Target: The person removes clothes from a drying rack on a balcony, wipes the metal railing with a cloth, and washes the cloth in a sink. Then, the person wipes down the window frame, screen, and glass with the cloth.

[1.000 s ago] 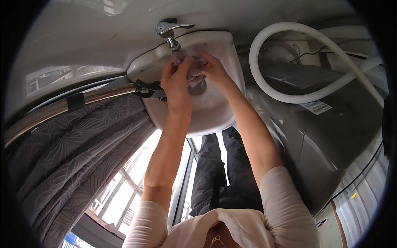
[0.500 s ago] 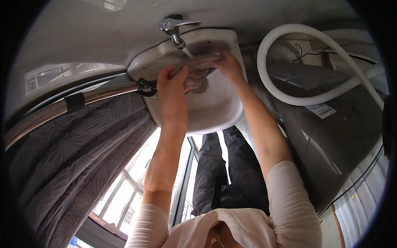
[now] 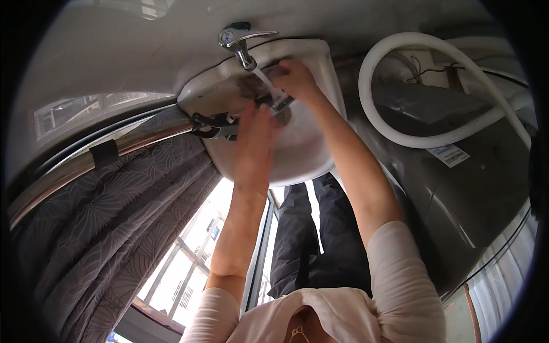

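Observation:
Water runs from the chrome faucet (image 3: pixel 245 57) into the white sink (image 3: pixel 300 160). My right hand (image 3: pixel 297 80) is at the sink's upper right, fingers bent and closed on a blurred, brownish wet cloth-like piece (image 3: pixel 254 87) beside the stream. My left hand (image 3: pixel 257 126) is lower and to the left, near the stream; motion smears its fingers, and whether it holds anything is unclear. A tool with black handles (image 3: pixel 207 124) lies across the sink's left edge, partly behind my left hand. A dark flat end shows under the water between my hands.
A metal rail (image 3: pixel 146 134) reaches the sink from the left, above a grey patterned curtain (image 3: pixel 74 211). A looped white hose (image 3: pixel 366 86) lies over a dark grey covered object (image 3: pixel 440 200) at right. Window light shows below the sink.
My left hand has moved right and come away from the wet piece stretched between both hands half a second ago. My right hand has shifted up and left. The water stream shows more fully.

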A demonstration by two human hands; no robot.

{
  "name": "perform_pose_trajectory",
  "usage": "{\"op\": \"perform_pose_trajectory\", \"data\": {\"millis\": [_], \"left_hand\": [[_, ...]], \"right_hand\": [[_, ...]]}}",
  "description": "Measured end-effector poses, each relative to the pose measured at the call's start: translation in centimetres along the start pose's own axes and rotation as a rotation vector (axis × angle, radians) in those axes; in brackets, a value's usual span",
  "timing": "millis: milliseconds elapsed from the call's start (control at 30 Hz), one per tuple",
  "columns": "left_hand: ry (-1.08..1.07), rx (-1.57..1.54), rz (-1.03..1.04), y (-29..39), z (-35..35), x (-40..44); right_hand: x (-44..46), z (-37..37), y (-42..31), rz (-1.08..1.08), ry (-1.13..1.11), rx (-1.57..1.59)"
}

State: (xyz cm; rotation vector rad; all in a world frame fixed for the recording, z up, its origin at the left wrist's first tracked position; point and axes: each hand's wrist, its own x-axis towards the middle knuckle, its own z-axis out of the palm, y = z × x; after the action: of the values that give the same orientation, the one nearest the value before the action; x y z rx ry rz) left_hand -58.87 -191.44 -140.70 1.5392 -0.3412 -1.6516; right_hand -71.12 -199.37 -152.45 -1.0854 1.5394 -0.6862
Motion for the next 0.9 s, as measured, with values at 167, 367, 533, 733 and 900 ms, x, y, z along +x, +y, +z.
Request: {"op": "perform_pose_trajectory", "data": {"millis": [167, 367, 533, 733, 900], "left_hand": [[-0.057, -0.414, -0.483, -4.8, -1.8, 6.9], [-0.125, -0.397, -0.414, -3.2, 0.6, 9.4], [-0.244, -0.465, -0.223, -6.7, 0.2, 9.0], [-0.255, -0.498, -0.307, -5.1, 0.0, 5.1], [-0.316, -0.469, -0.437, -4.9, -1.3, 4.6]], "right_hand": [[-2.2, 0.1, -1.1, -0.119, -0.152, 0.206], [-8.2, -2.8, -2.1, -0.048, -0.140, 0.783], [-7.3, -3.7, 0.2, 0.029, 0.166, 1.121], [-5.4, -0.7, 3.0, 0.224, -0.008, 1.325], [-5.3, -1.2, 1.9, 0.126, -0.519, 1.312]]}}
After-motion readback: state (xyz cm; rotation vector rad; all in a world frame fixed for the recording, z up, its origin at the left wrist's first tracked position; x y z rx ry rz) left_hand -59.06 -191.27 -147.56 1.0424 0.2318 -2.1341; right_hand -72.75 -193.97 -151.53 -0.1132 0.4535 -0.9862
